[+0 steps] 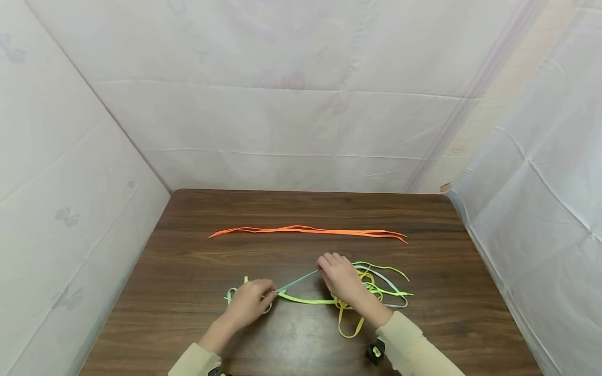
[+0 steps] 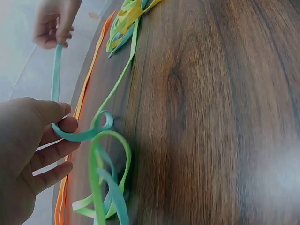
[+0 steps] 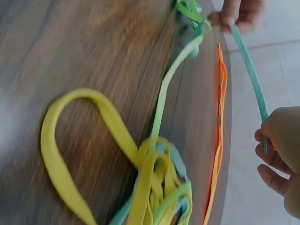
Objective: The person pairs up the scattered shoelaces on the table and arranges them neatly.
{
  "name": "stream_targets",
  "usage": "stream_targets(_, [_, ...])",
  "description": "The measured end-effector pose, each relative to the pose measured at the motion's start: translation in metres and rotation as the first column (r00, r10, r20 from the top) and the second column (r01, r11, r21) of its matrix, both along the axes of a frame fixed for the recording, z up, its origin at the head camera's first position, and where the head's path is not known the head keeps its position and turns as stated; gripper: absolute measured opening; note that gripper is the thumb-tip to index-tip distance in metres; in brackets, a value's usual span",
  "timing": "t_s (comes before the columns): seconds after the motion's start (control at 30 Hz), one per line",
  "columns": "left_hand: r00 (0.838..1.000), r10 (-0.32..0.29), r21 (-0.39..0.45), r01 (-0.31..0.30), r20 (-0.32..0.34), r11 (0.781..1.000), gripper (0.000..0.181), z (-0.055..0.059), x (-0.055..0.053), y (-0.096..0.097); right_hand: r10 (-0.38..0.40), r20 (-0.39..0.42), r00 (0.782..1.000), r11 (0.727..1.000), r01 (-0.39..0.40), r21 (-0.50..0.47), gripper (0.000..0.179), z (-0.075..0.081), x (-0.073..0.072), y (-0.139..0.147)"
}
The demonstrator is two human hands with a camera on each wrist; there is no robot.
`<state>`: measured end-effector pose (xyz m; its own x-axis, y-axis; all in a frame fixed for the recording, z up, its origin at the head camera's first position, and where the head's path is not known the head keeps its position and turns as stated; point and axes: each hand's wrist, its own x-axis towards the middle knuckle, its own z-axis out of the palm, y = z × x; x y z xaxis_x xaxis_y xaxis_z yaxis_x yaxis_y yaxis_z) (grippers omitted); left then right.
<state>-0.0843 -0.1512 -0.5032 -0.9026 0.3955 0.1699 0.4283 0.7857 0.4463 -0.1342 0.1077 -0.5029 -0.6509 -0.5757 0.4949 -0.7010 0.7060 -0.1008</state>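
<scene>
Fingers of the left hand [image 1: 249,300] and right hand [image 1: 342,279] pinch a flat light-blue fabric lace [image 1: 298,280], clamped at both places, above the dark brown wood-grain counter [image 1: 188,271]. Below it, a flat bright-green fabric lace [image 1: 305,301] runs toward a tangle holding a flat yellow fabric lace [image 3: 50,140]. Long thin orange laces [image 1: 305,230] lie beyond. Only the right wrist view shows the blue tip poking past the right fingers; the left wrist view reveals blue and green loops beside the left hand.

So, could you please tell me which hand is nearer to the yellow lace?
Right: the right hand is close beside the yellow lace in the head view, while the left hand is farther away, across to the left.
</scene>
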Motion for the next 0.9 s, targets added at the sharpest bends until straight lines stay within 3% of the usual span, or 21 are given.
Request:
stream_targets(0.33, [1.0, 0.024, -0.004, -0.024, -0.008, 1.0, 0.002, 0.004, 0.003, -0.018, -0.099, 0.045, 0.994, 0.995, 0.098, 0.019, 0.012, 0.001, -0.01, 0.034])
stream_targets(0.63, [0.995, 0.102, -0.023, -0.101, 0.023, 0.995, 0.005, 0.009, 0.004, -0.031, -0.108, 0.032, 0.994, 0.993, 0.107, 0.048, 0.009, -0.002, -0.014, 0.056])
stream_targets(0.9, [0.992, 0.124, -0.045, -0.123, 0.033, 0.991, 0.004, 0.015, 0.003, -0.045, -0.099, -0.018, 0.995, 0.992, 0.1, 0.075, 0.018, 0.003, -0.017, 0.072])
